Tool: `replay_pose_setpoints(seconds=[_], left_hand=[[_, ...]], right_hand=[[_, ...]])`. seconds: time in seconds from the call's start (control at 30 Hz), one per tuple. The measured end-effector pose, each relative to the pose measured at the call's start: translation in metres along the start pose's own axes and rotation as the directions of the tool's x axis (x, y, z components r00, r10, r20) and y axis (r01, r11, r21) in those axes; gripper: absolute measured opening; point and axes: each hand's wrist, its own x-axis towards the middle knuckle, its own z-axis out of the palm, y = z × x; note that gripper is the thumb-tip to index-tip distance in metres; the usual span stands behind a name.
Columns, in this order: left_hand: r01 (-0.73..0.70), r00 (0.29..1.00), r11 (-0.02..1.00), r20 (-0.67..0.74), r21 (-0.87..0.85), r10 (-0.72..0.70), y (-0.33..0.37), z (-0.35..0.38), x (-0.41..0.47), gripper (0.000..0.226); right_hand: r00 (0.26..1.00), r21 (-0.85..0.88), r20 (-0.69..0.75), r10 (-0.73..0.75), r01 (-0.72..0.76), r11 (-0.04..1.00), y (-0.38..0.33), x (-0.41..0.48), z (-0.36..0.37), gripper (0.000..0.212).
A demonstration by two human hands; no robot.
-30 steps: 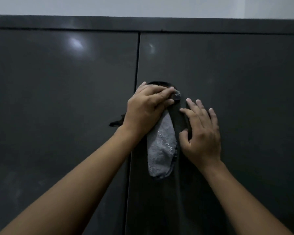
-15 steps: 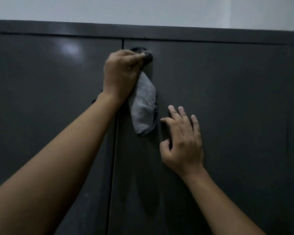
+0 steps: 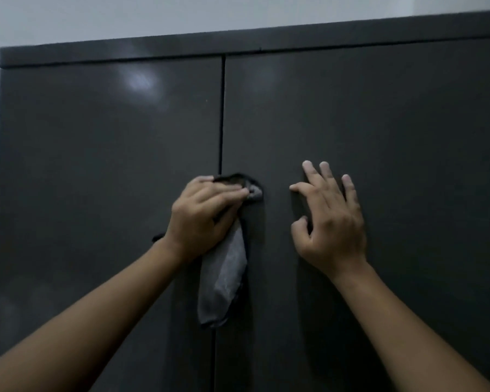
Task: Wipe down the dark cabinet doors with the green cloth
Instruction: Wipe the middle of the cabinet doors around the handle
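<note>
- L hand is gripping the bunched cloth & pressing it on the cabinet doors, right at the middle gap.
- R hand is lying flat on the right door, fingers spread.
- Cloth was near the top; now it's sliding down, so wiping is going on.
- Cloth is looking grey & soft, its end hanging loose; doors are looking smooth & shiny.

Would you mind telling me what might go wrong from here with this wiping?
1. The left hand grips only a bunched end of the cloth; the rest hangs loose, so it may wipe little or slip free.
2. The right hand presses bare and flat on the right door, likely leaving smudges on its glossy face.
3. The cloth sits at the seam between the doors and could snag there.
</note>
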Motion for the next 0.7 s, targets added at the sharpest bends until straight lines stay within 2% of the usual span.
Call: replay_pose_setpoints(seconds=[0.13,0.2,0.27,0.37,0.43,0.47,0.53,0.63,0.7], left_hand=[[-0.032,0.994,0.999,0.108,-0.022,0.034,-0.014,-0.027,-0.045,0.021],[0.05,0.997,0.998,0.056,0.05,-0.053,-0.027,-0.038,-0.042,0.019],[0.204,0.978,0.973,-0.067,0.107,-0.197,-0.047,-0.046,-0.029,0.015],[0.488,0.849,0.87,-0.272,0.072,-0.453,-0.081,-0.055,-0.001,0.018],[0.602,0.757,0.797,-0.35,0.044,-0.552,-0.098,-0.055,0.015,0.025],[0.622,0.738,0.781,-0.366,0.047,-0.566,-0.101,-0.052,0.022,0.028],[0.583,0.774,0.81,-0.352,0.068,-0.527,-0.094,-0.04,0.031,0.031],[0.379,0.909,0.924,-0.21,0.05,-0.361,-0.058,-0.014,0.032,0.031],[0.25,0.957,0.968,-0.155,0.003,-0.247,-0.043,-0.004,0.032,0.024]], right_hand=[[1.0,0.022,0.009,0.004,-0.004,1.0,0.0,-0.001,-0.001,0.052],[1.0,0.024,0.01,0.006,-0.006,1.0,0.0,0.0,-0.001,0.051],[1.0,0.025,0.011,0.003,-0.004,1.0,-0.002,0.0,-0.001,0.05],[1.0,0.014,0.019,-0.004,0.003,1.0,-0.003,-0.001,0.0,0.051],[0.999,-0.007,0.042,-0.027,0.027,1.0,-0.003,-0.003,0.002,0.058],[0.997,-0.02,0.06,-0.046,0.048,0.999,-0.003,-0.003,0.003,0.062],[0.988,-0.064,0.108,-0.109,0.116,0.991,-0.004,-0.003,0.006,0.067],[0.965,-0.15,0.171,-0.197,0.223,0.963,-0.009,-0.003,0.012,0.069],[0.959,-0.191,0.194,-0.209,0.246,0.95,-0.013,-0.003,0.015,0.07]])
